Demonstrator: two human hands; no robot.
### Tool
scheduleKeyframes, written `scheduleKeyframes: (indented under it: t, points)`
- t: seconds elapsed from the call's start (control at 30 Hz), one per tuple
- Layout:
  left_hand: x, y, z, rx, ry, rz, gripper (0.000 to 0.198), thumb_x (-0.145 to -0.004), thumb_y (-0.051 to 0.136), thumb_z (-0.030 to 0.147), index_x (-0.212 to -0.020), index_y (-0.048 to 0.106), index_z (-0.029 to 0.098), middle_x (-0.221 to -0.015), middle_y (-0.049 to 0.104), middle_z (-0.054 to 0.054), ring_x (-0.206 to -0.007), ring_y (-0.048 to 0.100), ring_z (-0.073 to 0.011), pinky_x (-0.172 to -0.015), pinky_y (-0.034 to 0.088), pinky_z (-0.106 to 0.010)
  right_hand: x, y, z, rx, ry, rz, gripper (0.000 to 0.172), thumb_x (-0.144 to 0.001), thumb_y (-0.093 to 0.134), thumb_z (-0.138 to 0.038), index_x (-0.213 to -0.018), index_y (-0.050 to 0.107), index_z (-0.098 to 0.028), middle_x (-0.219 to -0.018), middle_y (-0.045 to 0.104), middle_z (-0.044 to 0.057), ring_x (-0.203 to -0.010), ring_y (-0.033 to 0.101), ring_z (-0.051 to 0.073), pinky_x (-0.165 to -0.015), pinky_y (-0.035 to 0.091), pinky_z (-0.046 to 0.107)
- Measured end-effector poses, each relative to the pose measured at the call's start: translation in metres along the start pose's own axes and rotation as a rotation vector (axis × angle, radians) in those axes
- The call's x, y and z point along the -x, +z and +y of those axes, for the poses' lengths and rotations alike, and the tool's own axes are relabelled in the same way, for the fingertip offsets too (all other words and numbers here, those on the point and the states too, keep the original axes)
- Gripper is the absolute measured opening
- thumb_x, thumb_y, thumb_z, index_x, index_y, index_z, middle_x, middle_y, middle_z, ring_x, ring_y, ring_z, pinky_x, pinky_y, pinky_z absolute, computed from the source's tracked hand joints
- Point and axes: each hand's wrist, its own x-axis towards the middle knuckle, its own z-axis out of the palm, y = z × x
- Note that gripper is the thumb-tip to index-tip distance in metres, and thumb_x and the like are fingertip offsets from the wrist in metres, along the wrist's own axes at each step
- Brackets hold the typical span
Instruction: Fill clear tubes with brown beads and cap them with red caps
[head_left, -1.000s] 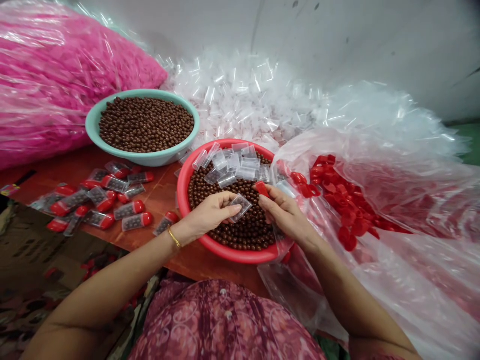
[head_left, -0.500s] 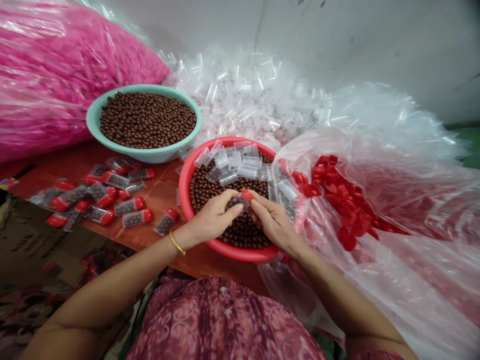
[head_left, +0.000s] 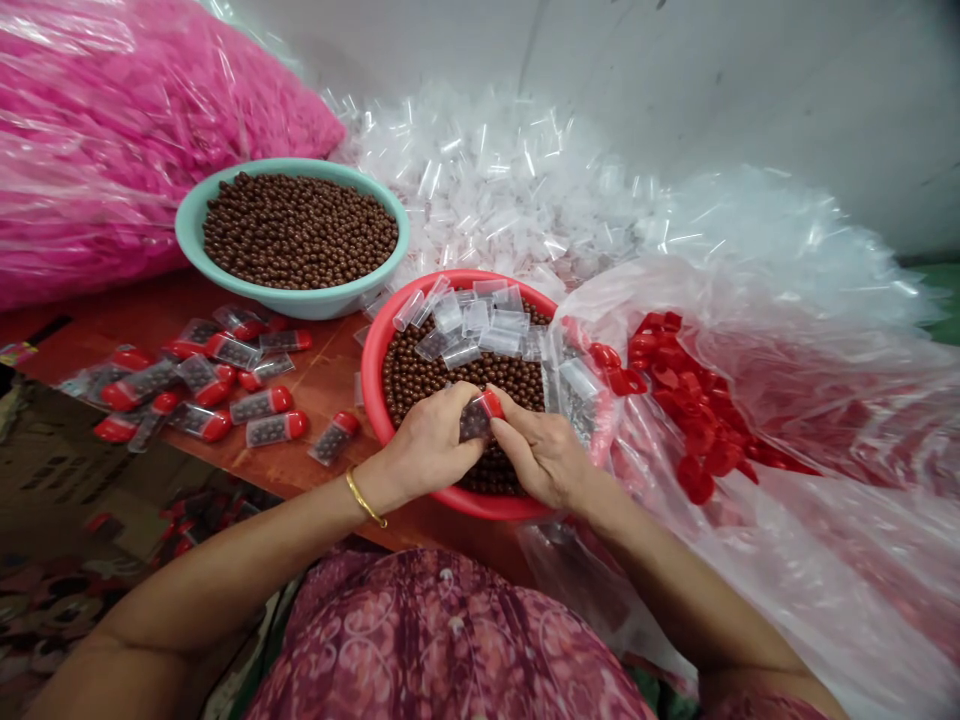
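While the left hand point(head_left: 431, 440) curls its fingers point(head_left: 459, 420) firmly around a small clear plastic tube packed with round brown beads point(head_left: 474, 420), the right hand point(head_left: 541, 452) pinches the tube's glossy red plastic cap point(head_left: 492, 403) between thumb and fingertips. Both hands are closed and work close together, knuckles almost touching. That short hold looks like the sound one: pressure along the tube's length should keep the cap square to its mouth. The tube tilts just above a round red plastic basin point(head_left: 373, 395), so a slipped bead would fall among the loose brown beads point(head_left: 442, 380) filling it (a forgiving place to work). Empty clear plastic tubes point(head_left: 469, 320) lie on those beads toward the basin's far side.

To the right, an open clear plastic bag point(head_left: 810, 400) holds a pile of red caps point(head_left: 697, 430). At lower left of the basin, red-capped filled tubes point(head_left: 266, 403) lie scattered on an orange-brown wooden surface point(head_left: 337, 390). Behind them, a wide teal bowl point(head_left: 187, 235) holds more brown beads point(head_left: 300, 230). Along the top of the frame, a heap of empty clear tubes point(head_left: 487, 190) spreads beside a bulging pink plastic bag point(head_left: 112, 130) at upper left.
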Motion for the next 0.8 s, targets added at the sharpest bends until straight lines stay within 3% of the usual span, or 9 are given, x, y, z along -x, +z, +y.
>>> scheduleKeyframes:
  t: [0.1,0.2,0.3,0.37,0.43,0.53,0.63,0.73,0.8]
  points:
    - [0.001,-0.002,0.006,-0.101,-0.053,-0.050,0.013,-0.076,0.055,0.029,-0.082,0.053,0.018,-0.073,0.063,-0.002,-0.067,0.061,-0.0185,-0.063,0.046,-0.029,-0.011,-0.011,0.003,0.023,0.034,0.021,0.047,-0.092,0.035,-0.048,-0.087,0.071,-0.018,-0.061,0.065,0.005,-0.052,0.056,0.014,-0.048,0.038,0.025]
    - [0.002,-0.004,0.012,-0.219,-0.042,-0.113,0.016,-0.072,0.056,0.032,-0.080,0.056,0.019,-0.068,0.063,-0.002,-0.066,0.062,-0.0202,-0.061,0.045,-0.029,-0.023,-0.009,0.003,-0.205,0.154,0.135,0.064,-0.091,0.026,-0.061,-0.070,0.068,-0.018,-0.051,0.053,0.002,-0.050,0.050,0.012,-0.050,0.037,0.025]
    - [0.002,-0.004,0.013,-0.261,0.015,-0.146,0.017,-0.069,0.056,0.028,-0.081,0.057,0.018,-0.068,0.064,-0.002,-0.063,0.062,-0.0194,-0.059,0.045,-0.028,-0.033,0.007,-0.003,-0.636,0.310,0.125,0.076,-0.088,0.014,-0.069,-0.100,0.067,-0.017,-0.064,0.054,0.002,-0.059,0.052,0.013,-0.058,0.044,0.027]
    - [0.003,-0.005,0.011,-0.273,0.063,-0.174,0.017,-0.068,0.056,0.027,-0.081,0.058,0.017,-0.068,0.064,-0.002,-0.060,0.060,-0.0184,-0.057,0.044,-0.027,-0.037,0.017,-0.007,-0.843,0.364,0.031,0.079,-0.087,0.009,-0.070,-0.128,0.054,-0.020,-0.085,0.060,0.005,-0.074,0.057,0.015,-0.071,0.049,0.031]
    - [0.005,-0.005,0.007,-0.282,0.114,-0.199,0.017,-0.067,0.056,0.027,-0.081,0.058,0.017,-0.068,0.064,-0.002,-0.060,0.060,-0.0178,-0.056,0.044,-0.027,-0.037,0.022,-0.009,-0.917,0.358,-0.083,0.079,-0.087,0.008,-0.070,-0.142,0.038,-0.024,-0.108,0.059,0.007,-0.093,0.058,0.017,-0.088,0.047,0.036]
    - [0.007,-0.004,0.003,-0.294,0.198,-0.199,0.018,-0.067,0.055,0.025,-0.083,0.058,0.017,-0.069,0.065,-0.003,-0.061,0.061,-0.0178,-0.057,0.045,-0.026,-0.034,0.021,-0.011,-0.891,0.299,-0.191,0.082,-0.085,0.011,-0.073,-0.148,0.029,-0.024,-0.130,0.052,0.008,-0.117,0.050,0.020,-0.107,0.034,0.042]
    - [0.008,-0.001,0.002,-0.319,0.261,-0.128,0.018,-0.067,0.055,0.025,-0.083,0.058,0.016,-0.067,0.066,-0.003,-0.059,0.061,-0.0178,-0.055,0.044,-0.026,-0.031,0.016,-0.018,-0.856,0.270,-0.173,0.091,-0.082,0.014,-0.077,-0.150,0.023,-0.019,-0.144,0.042,0.010,-0.133,0.039,0.023,-0.114,0.025,0.042]
    - [0.011,0.000,0.003,-0.288,0.335,0.004,0.010,-0.068,0.055,0.024,-0.075,0.057,0.017,-0.062,0.063,-0.001,-0.054,0.058,-0.0155,-0.052,0.042,-0.024,-0.032,0.008,-0.024,-0.904,0.253,-0.114,0.086,-0.085,0.009,-0.073,-0.150,0.024,-0.019,-0.147,0.041,0.008,-0.135,0.038,0.022,-0.113,0.029,0.040]
    - [0.018,-0.006,0.002,-0.242,0.339,0.096,0.005,-0.071,0.054,0.023,-0.070,0.055,0.018,-0.059,0.061,0.001,-0.053,0.057,-0.0130,-0.052,0.040,-0.022,-0.033,-0.003,-0.019,-0.891,0.238,-0.024,0.083,-0.087,0.000,-0.069,-0.144,0.037,-0.022,-0.140,0.050,0.007,-0.130,0.046,0.021,-0.106,0.039,0.041]
